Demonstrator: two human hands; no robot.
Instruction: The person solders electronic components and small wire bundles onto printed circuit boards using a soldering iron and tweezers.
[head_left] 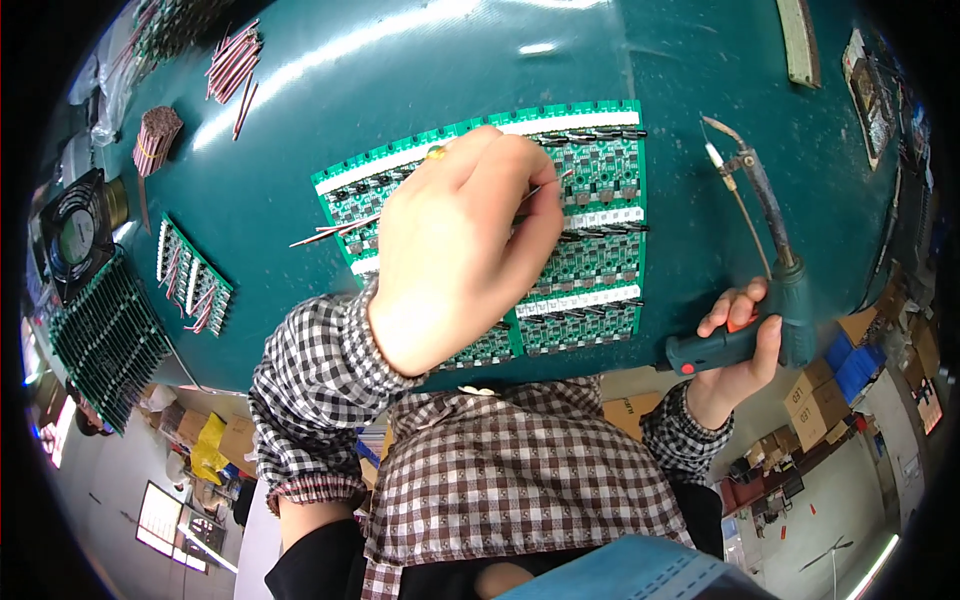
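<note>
A green panel of circuit boards (pixel 600 265) with white strips and rows of small dark parts lies on the table in front of me. Over its middle, my left hand (pixel 465 225) has its fingers pinched on thin wires (pixel 335 231), whose ends stick out on both sides of the hand. The hand hides the board beneath it. At the panel's right, my right hand (pixel 742 330) is wrapped around a dark green soldering gun (pixel 795 310), a finger at its orange trigger. Its metal tip points away from me, with a thin solder feed tube (pixel 745 205) alongside.
On the left lie a small board piece with wires (pixel 192 280), a banded wire bundle (pixel 157 140) and loose wires (pixel 234 65). A black fan (pixel 78 232) and a stack of green panels (pixel 110 330) stand at the left edge. A pale strip (pixel 798 45) lies far right.
</note>
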